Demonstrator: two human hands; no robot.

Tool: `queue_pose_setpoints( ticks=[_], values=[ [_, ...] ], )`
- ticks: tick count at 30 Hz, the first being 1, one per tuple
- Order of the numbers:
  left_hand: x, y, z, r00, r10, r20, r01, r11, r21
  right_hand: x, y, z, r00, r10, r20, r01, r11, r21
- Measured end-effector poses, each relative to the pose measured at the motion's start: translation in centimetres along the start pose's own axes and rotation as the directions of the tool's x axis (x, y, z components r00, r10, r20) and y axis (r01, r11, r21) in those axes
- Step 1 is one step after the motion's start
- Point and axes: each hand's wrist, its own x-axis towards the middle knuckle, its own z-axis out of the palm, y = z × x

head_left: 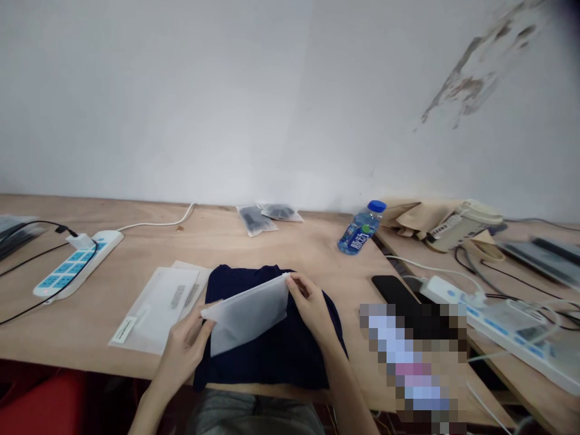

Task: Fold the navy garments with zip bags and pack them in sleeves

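A frosted plastic bag (251, 317) is stretched between my two hands, its top edge slanting up to the right. My left hand (190, 338) pinches the bag's upper left corner. At the upper right corner, my right hand (310, 302) grips the same edge between thumb and fingers. Beneath the bag lies a dark navy cloth (276, 365), spread near the table's front edge and partly covered by the bag and my right forearm. More frosted bags (156, 305) with printed text and a white label lie flat just left of the cloth.
Power strips (77, 266) with cables lie at left and right. Small bags with dark contents (257, 219) rest by the wall. A blue-capped bottle (361, 228), a paper cup (464, 226), a black phone (394, 293) and a blurred-out object (408, 362) are on the right.
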Motion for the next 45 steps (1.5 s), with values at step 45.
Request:
queue_pose_setpoints(
  ticks=[45],
  values=[
    [0.3,4.3,1.9,0.973,0.229,0.017,-0.229,0.968,0.098,-4.9,-8.3,-1.7,0.837,-0.284,0.468,0.543,0.542,-0.642]
  ],
)
